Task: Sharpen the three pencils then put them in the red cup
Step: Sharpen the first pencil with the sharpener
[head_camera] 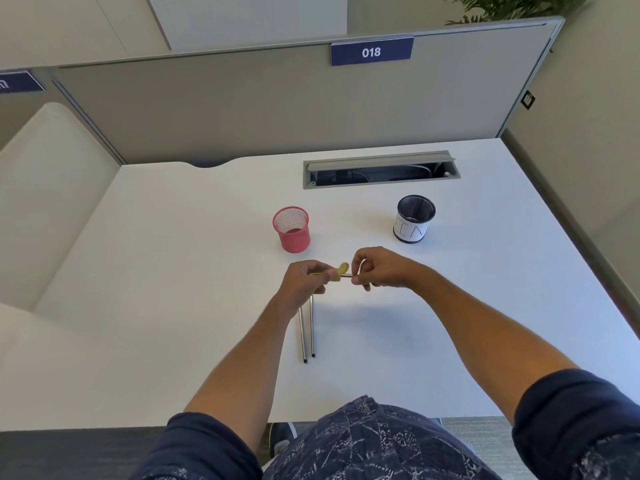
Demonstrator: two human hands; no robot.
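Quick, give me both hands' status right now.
Left hand: holding the yellow sharpener.
Right hand: fingers pinching the pencil that goes into it.

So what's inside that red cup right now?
The red cup shows only its own mesh wall and part of the floor; no pencil sticks out. The near wall hides the rest of the floor.

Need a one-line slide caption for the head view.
Both hands work a pencil in a yellow sharpener; two pencils wait on the desk.
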